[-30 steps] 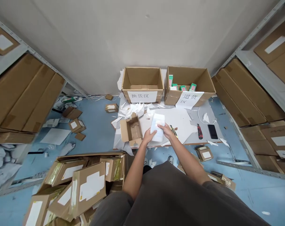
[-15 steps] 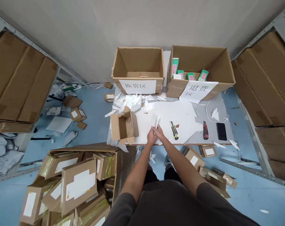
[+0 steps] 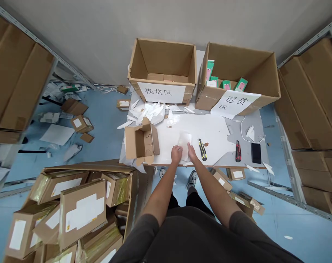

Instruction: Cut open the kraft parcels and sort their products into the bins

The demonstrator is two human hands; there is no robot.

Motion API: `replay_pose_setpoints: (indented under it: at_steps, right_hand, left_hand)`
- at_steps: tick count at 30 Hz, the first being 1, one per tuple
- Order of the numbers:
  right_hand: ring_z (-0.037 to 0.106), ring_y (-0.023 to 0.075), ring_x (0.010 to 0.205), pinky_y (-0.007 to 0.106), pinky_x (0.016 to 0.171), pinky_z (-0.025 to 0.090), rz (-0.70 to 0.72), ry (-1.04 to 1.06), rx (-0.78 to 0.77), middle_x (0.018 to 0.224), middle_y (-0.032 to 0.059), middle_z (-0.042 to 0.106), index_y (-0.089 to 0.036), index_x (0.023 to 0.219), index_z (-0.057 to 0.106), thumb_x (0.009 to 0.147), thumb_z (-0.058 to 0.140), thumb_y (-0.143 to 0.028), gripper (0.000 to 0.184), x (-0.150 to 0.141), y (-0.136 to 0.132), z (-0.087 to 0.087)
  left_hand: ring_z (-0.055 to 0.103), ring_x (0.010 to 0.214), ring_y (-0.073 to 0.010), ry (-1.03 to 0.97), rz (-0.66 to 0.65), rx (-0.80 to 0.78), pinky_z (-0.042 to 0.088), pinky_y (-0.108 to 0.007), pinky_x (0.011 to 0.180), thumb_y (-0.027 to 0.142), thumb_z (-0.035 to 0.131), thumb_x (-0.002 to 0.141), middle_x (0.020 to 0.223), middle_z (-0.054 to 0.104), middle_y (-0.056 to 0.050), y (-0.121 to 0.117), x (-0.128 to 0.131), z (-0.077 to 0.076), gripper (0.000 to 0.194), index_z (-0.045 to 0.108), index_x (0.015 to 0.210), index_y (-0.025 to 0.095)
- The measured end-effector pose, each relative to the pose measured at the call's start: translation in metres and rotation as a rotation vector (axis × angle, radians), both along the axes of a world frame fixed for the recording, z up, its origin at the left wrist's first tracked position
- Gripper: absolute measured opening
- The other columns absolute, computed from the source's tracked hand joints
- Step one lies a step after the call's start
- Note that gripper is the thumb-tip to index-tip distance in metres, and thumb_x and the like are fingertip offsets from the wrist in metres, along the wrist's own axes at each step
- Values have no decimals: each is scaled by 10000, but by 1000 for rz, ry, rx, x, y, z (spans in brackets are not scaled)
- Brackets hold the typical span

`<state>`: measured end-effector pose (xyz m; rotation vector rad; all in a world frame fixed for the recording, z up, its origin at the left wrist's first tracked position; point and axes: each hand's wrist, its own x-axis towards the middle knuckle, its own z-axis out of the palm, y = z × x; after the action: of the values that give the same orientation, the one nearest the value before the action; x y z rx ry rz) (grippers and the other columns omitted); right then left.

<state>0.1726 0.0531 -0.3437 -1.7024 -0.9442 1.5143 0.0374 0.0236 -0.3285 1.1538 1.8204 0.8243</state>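
Note:
A flat, whitish, partly see-through packet (image 3: 185, 139) is between my hands, low over the near middle of the table. My left hand (image 3: 176, 154) has its fingers curled closed at the packet's left edge. On the opposite edge, my right hand (image 3: 191, 152) grips the packet between thumb and fingers. Just right of that hand lies a yellow-and-black box cutter (image 3: 202, 149). To the left stands an opened small cardboard box (image 3: 142, 141) with its flaps out. What is inside the packet cannot be made out.
Two large labelled cartons stand at the back, the left carton (image 3: 166, 56) and the right carton (image 3: 245, 62) holding several green-and-pink boxes. Paper scraps (image 3: 153, 112), a red box cutter (image 3: 238, 151) and a phone (image 3: 256, 153) lie on the table. A big carton of parcels (image 3: 85, 212) stands front left.
The packet was face-up, then turned edge-on, and now lies flatter and lower between both hands. The camera view has shifted, so the table and cartons appear moved.

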Motion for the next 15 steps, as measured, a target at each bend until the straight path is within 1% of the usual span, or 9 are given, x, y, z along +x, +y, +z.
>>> replay_pose_setpoints:
  at_steps: [2, 4, 6, 7, 8, 9, 11, 13, 15]
  right_hand:
    - [666, 280, 1134, 392, 1044, 529, -5, -149, -63, 1110, 108, 751, -193, 1180, 671, 832, 632, -625, 557, 3, 1, 4]
    - [651, 297, 1151, 420, 1083, 502, 27, -312, -80, 1186, 125, 734, -164, 1269, 652, 795, 664, -505, 584, 4, -1, 10]
    - [590, 327, 1267, 457, 1155, 441, 68, -458, -14, 1344, 172, 669, -132, 1400, 598, 775, 673, -407, 686, 1, -4, 16]
    - [535, 345, 1339, 477, 1190, 399, 77, -523, 33, 1424, 199, 616, -117, 1453, 566, 778, 673, -381, 732, -3, -7, 18]
    - [473, 364, 1400, 499, 1217, 358, 84, -579, 73, 1489, 222, 557, -105, 1492, 537, 789, 674, -375, 765, -8, -9, 20]
    - [414, 382, 1444, 523, 1233, 324, 97, -620, 105, 1540, 238, 501, -98, 1523, 512, 805, 678, -385, 790, -14, -11, 21]
    - [322, 417, 1490, 571, 1238, 286, 138, -651, 137, 1608, 253, 407, -108, 1568, 469, 821, 710, -428, 848, -28, -13, 21]
    - [265, 448, 1503, 612, 1224, 275, 177, -660, 134, 1647, 255, 342, -138, 1591, 448, 786, 775, -440, 920, -42, -12, 20]
    - [239, 472, 1502, 638, 1204, 277, 195, -690, 107, 1668, 257, 293, -165, 1592, 450, 729, 827, -382, 966, -52, -10, 18]
  left_hand:
    - [688, 1044, -229, -46, 117, -45, 538, -371, 1019, 335, 570, 967, 1060, 760, -83, -2, -14, 2, 264, 771, 1062, 192]
    - [693, 1006, -214, -46, 278, -103, 543, -351, 997, 361, 495, 1006, 1042, 769, -75, -8, -32, 5, 351, 736, 1188, 183]
    - [695, 1056, -228, 16, 403, -128, 531, -376, 1031, 326, 437, 1026, 1125, 760, -110, -19, -48, 11, 434, 661, 1357, 158]
    - [687, 1122, -247, 67, 422, -114, 516, -402, 1068, 300, 426, 1028, 1208, 740, -143, -25, -53, 14, 467, 616, 1425, 145]
    - [662, 1209, -269, 124, 395, -81, 490, -428, 1115, 274, 429, 1025, 1305, 703, -176, -31, -57, 18, 489, 586, 1467, 137]
    - [619, 1303, -286, 180, 319, -35, 455, -447, 1166, 250, 438, 1020, 1398, 655, -198, -35, -58, 20, 495, 580, 1480, 137]
    - [511, 1451, -292, 272, 55, 35, 378, -455, 1249, 199, 461, 999, 1527, 574, -194, -42, -55, 22, 483, 617, 1454, 153]
    - [412, 1542, -296, 330, -228, 11, 334, -468, 1283, 159, 497, 960, 1610, 511, -175, -44, -50, 21, 523, 614, 1470, 158]
    - [315, 1604, -321, 389, -390, -87, 326, -507, 1282, 158, 530, 932, 1696, 407, -176, -45, -47, 16, 633, 521, 1565, 143]
